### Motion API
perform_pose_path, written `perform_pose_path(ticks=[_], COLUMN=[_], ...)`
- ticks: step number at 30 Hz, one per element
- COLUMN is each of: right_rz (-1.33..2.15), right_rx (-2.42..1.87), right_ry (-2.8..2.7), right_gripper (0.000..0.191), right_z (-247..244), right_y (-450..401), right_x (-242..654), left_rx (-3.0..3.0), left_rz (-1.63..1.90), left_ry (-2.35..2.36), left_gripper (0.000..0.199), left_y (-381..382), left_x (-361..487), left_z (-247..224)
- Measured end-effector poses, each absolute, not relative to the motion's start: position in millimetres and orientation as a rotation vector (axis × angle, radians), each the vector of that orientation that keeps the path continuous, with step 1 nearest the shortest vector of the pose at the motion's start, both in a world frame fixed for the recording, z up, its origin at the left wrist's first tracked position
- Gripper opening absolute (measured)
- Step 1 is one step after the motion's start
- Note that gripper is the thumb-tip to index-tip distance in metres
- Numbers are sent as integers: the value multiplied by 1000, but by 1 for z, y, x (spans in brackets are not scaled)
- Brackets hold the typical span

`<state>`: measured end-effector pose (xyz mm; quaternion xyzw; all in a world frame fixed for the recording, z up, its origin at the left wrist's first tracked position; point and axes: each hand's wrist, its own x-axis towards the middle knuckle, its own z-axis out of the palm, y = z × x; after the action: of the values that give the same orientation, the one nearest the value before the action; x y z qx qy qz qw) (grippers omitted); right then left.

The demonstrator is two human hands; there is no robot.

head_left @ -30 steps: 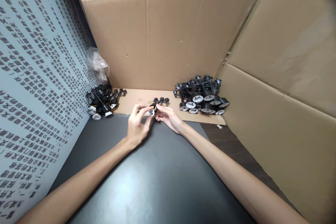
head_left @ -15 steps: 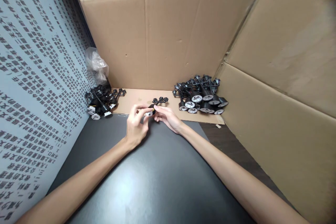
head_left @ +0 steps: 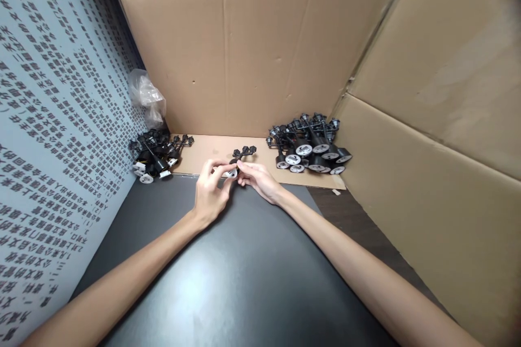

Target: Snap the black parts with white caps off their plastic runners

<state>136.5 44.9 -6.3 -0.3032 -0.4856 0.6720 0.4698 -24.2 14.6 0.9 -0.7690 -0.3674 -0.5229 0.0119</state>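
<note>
A small black model street lamp (head_left: 245, 152) with a cluster of lantern heads is between my hands, its heads pointing away from me. My right hand (head_left: 260, 181) is closed around its black base, thumb on top. Against the near end of that base is a round white cap (head_left: 232, 173). My left hand (head_left: 212, 193) grips the cap by its rim between thumb and fingers. The fingers partly hide the base, so I cannot tell whether the cap sits fully in it.
At the back right lies a pile of similar lamps (head_left: 311, 146) with white discs in their bases. Another pile (head_left: 152, 154), with loose white caps and wires, is at the back left beside a clear plastic bag (head_left: 147, 98). Cardboard walls (head_left: 260, 54) stand behind and right of the dark mat (head_left: 244, 260).
The white cap has turned and come up against the lamp's base. The yellow bit seen at the base earlier is now out of sight. Both hands keep their grips.
</note>
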Motion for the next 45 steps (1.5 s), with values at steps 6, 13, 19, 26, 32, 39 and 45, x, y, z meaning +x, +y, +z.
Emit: perform_pose_path(ticks=[6,13,19,26,32,39,45], right_rz=[1646,1666,1696,1719,1719,1724,1729], right_rx=[-741,-737,-702,-695,-693,-681,-686], right_ry=[-1195,-1165,-1130,-1116,-1105,-1095,-1072], right_gripper=[44,45,40,36,35,34,36], right_z=[-9,-7,-7,-6,-5,-3,-4], right_y=[47,46,46,45,45,44,45], right_x=[137,137,138,139,139,139,139], left_rx=[-2387,-2370,-2356,-2330,-2352,-2430,-2410], left_rz=[-1624,-1617,-1621,-1621,-1644,-1658,-1693], left_ry=[-1162,-1205,-1219,-1239,-1243,-1087,-1109], left_gripper=[20,24,24,25,24,33,28], left_y=[16,14,14,14,12,13,10], left_x=[-25,-24,-24,-23,-23,-22,-20], left_z=[-1,2,3,4,5,4,7])
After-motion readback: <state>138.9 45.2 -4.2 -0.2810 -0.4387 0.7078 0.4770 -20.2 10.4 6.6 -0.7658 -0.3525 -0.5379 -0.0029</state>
